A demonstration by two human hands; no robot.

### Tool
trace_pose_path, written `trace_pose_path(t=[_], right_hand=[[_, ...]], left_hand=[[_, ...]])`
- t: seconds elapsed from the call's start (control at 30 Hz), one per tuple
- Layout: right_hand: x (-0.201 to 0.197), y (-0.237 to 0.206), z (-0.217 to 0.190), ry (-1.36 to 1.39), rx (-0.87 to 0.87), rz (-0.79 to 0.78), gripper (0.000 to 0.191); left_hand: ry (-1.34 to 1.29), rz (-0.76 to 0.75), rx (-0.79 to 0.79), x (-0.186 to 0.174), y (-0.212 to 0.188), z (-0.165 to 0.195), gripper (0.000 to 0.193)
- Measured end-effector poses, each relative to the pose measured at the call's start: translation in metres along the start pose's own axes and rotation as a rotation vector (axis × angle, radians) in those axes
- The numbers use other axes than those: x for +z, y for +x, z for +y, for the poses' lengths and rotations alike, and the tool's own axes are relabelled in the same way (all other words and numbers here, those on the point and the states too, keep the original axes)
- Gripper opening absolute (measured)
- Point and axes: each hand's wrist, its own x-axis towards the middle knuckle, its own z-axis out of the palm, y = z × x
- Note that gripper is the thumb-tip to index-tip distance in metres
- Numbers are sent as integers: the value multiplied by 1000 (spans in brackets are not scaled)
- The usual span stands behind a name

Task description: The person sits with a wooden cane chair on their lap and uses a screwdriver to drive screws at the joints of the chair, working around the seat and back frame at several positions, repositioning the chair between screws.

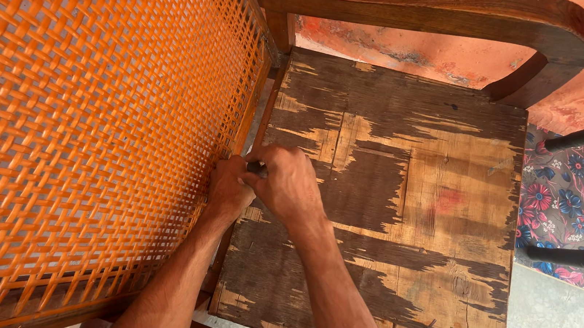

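1. The fingers [257, 158] of both hands meet at one spot, curled shut and bunched together at the inner edge of the orange woven panel [84, 118]. What they pinch is mostly hidden; only a small dark bit [259, 169] shows between them, too little to tell what it is.
2. The left hand [228, 190] lies against the panel's wooden edge rail [252, 112], its knuckles touching the weave's last rows, fingers folded in towards the rail.
3. The right hand [289, 186] comes in from the side of the worn plywood board [405, 199], its fingertips closed just beside the left hand's, the two touching or nearly so.
4. The panel's edge runs as a long line from the near frame up towards the curved wooden armrest [427, 11]; the hands sit about midway along it.
5. So the worked spot lies directly under the fingertips, the weave spreading away to the left and the board to the right.
6. Neither hand is clearly nearer: both are at the seam between weave and board.
7. Beyond the board, a flowered cloth [581, 197] lies on the floor, with dark bars [578, 257] across it.
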Motion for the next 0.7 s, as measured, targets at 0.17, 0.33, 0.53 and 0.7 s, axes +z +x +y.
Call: trace_pose_path(t=[0.17,0.33,0.53,0.7], right_hand=[[6,2,9,-2,-83,-12,29],[3,2,9,11,4,-30,24],[-1,2,0,-28,79,2,22],[-4,2,-3,-14,78,-5,27]], left_hand=[[-51,17,71,6,3,-5,9],[40,38,37,7,4,-9,10],[42,35,48,2,2,-3,15],[28,-5,-12,-3,0,2,27]])
